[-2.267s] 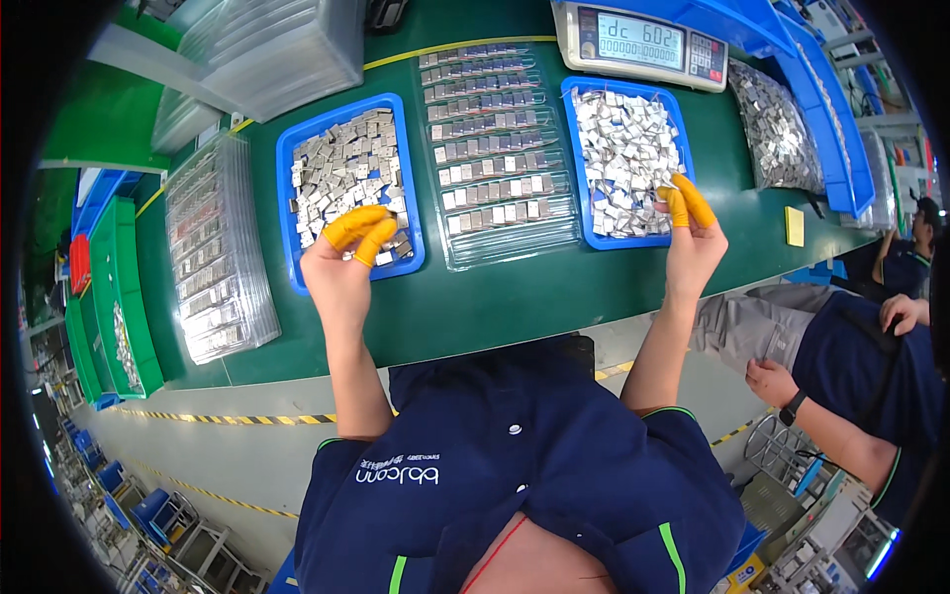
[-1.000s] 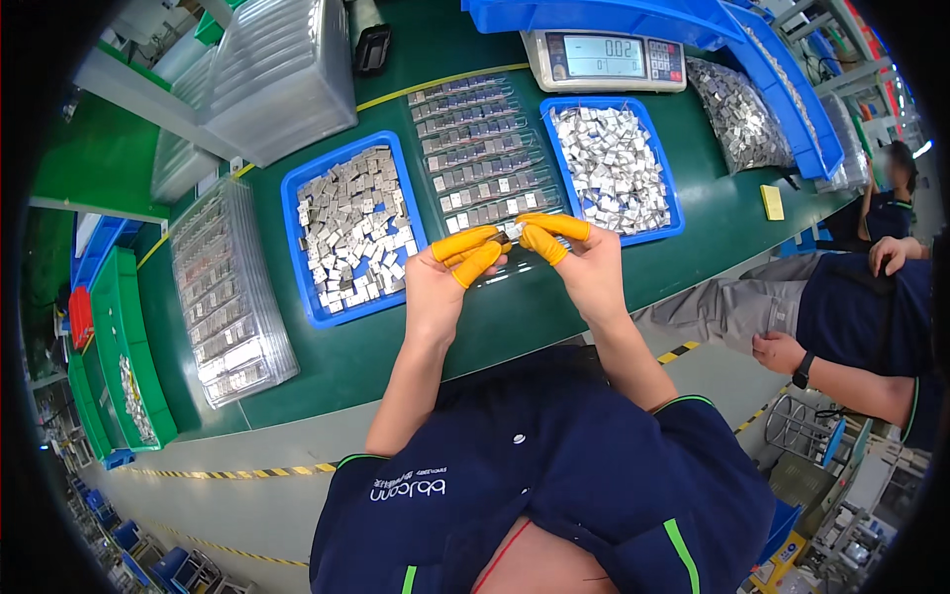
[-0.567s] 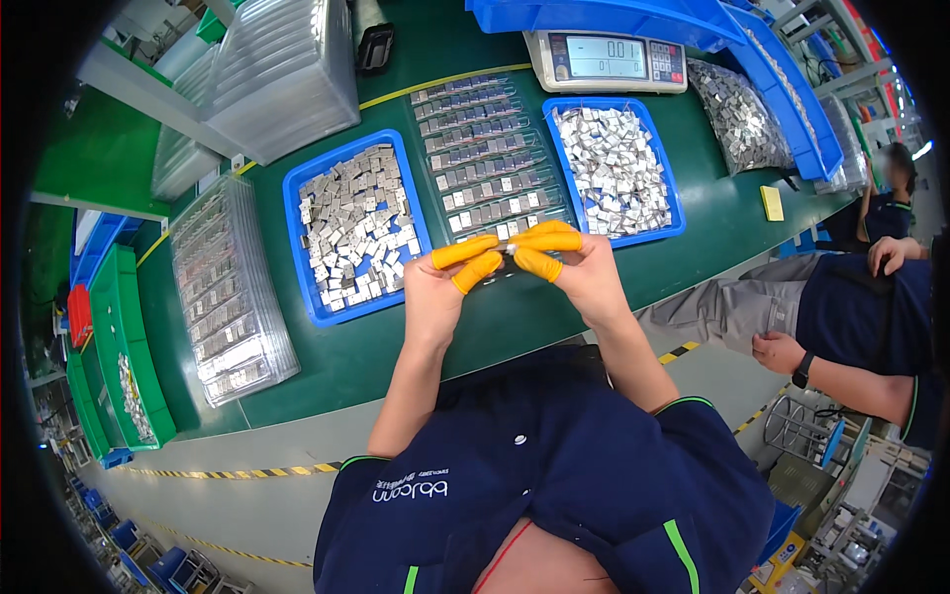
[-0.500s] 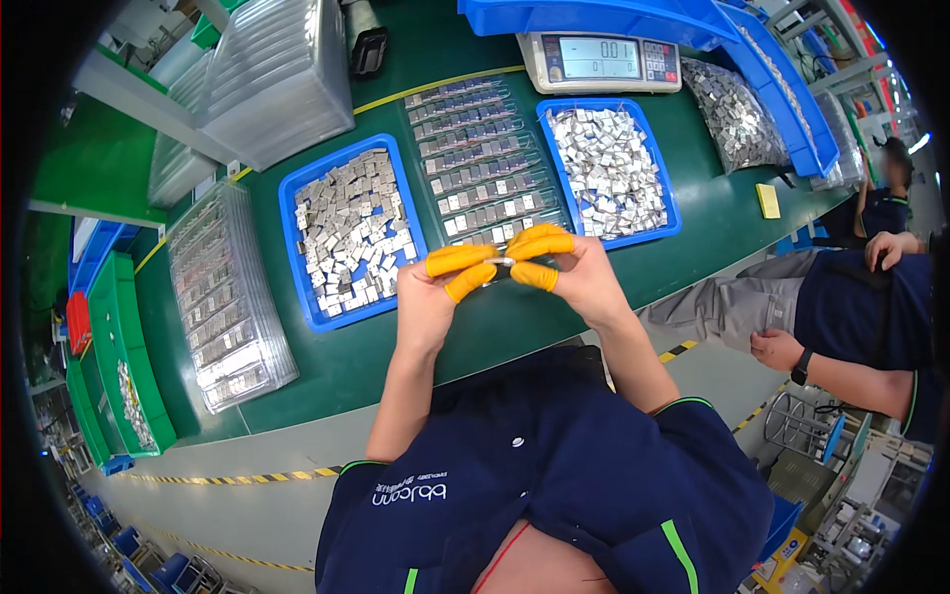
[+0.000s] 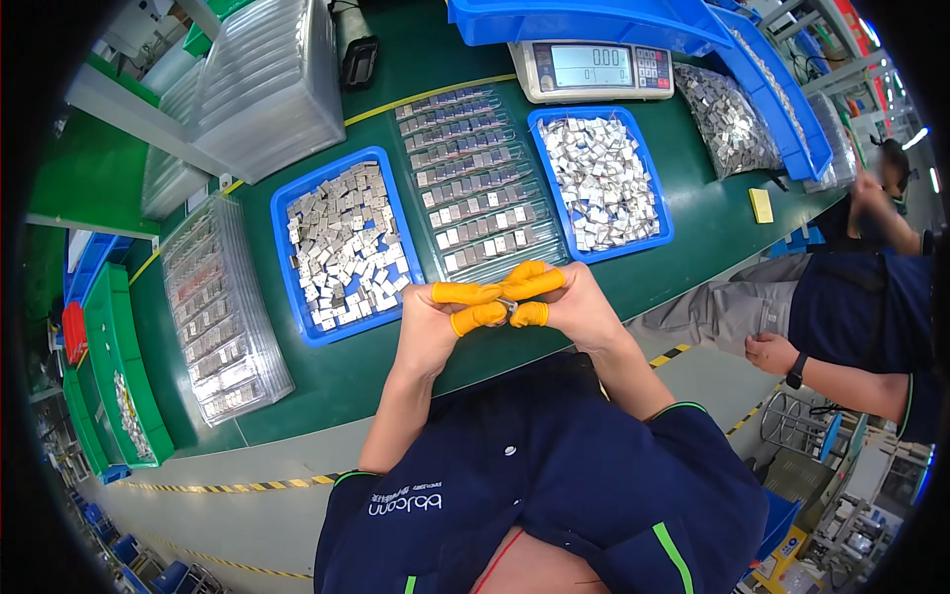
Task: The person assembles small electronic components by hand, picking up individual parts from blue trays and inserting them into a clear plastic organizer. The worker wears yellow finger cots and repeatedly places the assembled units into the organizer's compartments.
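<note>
My left hand (image 5: 442, 319) and my right hand (image 5: 566, 303) meet in front of my chest, above the near edge of the green table (image 5: 327, 381). Orange finger cots cover the fingertips of both. Between the fingertips both hands pinch a small silvery metal part (image 5: 507, 306), mostly hidden by the fingers. Just beyond the hands lies a clear compartment tray (image 5: 470, 181) with rows of the same parts. A blue bin (image 5: 341, 245) of loose silvery parts stands to its left, and another blue bin (image 5: 601, 176) to its right.
A digital scale (image 5: 592, 68) stands at the back, with large blue bins behind it. Stacks of clear trays (image 5: 220, 305) lie at the left and back left. A bag of metal parts (image 5: 730, 120) and a small yellow pad (image 5: 760, 205) lie right. A seated person (image 5: 841, 297) works at right.
My hands left the two blue bins and came together at the centre. They now hold a small metal part between their fingertips, slightly nearer my body than before.
</note>
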`<state>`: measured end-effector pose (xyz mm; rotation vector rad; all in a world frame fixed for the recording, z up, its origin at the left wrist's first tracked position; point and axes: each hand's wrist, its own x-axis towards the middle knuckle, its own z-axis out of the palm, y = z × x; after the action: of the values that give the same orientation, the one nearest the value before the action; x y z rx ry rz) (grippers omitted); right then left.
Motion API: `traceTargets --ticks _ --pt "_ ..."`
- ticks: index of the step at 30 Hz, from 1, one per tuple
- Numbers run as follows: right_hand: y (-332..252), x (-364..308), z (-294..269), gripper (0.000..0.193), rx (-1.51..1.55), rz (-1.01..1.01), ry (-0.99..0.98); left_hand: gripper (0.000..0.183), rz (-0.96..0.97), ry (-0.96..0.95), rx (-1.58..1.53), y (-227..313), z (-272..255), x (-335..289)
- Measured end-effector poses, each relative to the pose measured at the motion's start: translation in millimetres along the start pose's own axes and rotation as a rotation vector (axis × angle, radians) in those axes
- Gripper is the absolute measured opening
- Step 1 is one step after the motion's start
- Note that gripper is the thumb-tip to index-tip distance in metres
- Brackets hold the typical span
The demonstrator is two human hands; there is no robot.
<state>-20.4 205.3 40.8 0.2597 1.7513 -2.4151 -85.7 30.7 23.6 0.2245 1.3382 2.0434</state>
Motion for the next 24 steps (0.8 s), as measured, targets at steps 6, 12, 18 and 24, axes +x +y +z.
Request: traceTargets --ticks 6,12,18,24 --pt "6.6 -6.7 -3.1 0.023 -0.186 -0.114 0.117 0.021 0.02 0.034 0.089 -2.0 6.6 3.0" --pt "3.1 -4.4 -7.1 0.021 -0.193 -0.148 0.108 0.021 0.007 0.06 0.021 0.2 16.5 9.6" --pt "-1.8 0.0 -14.1 0.017 -0.068 -0.105 0.009 0.022 0.013 0.057 -0.023 2.2 15.6 8.5" --pt "0.0 1.6 -9.2 0.019 -0.058 -0.138 0.011 0.023 0.04 0.067 0.029 7.1 16.8 -1.2"
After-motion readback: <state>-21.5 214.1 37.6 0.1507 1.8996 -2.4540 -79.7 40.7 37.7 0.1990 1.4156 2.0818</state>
